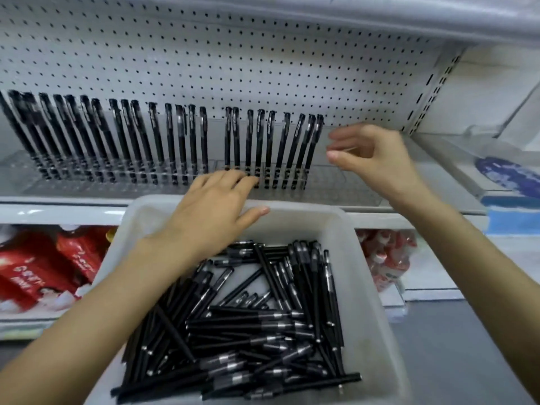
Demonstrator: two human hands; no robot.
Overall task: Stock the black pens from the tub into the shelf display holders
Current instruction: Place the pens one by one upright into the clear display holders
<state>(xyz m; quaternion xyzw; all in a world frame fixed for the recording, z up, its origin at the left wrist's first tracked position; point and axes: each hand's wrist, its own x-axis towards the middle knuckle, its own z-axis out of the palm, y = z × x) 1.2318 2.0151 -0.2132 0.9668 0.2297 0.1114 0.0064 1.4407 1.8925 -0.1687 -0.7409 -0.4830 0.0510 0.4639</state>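
Though far from finished, well under way, judging by the long filled row and the full tub. At 6 o'clock, white tub (365,287) with a loose heap of black pens (248,325) lying crosswise. From 10 to 12 o'clock, clear display holders (336,182) on the shelf, carrying a row of standing pens (163,141), caps up, leaning toward the pegboard (233,54). One small gap in the row near 12 o'clock; free slots at 1 o'clock, right after the last pen.

Left hand (216,206) laid over the far rim of the tub, fingers straight and relaxed, tips at the holder front, touching or not cannot tell; gripping nothing. Right hand (368,153) at 1 o'clock, just beside the last standing pen, fingers loosely bent, thumb apart from them, nothing between.

Step in hand, as a judgement: between two placements. Next, probably: reach down to 6 o'clock, pinch a pen from the heap, turn cap up, lower into the first free slot. Calls for care not to knock the leaning neighbours.
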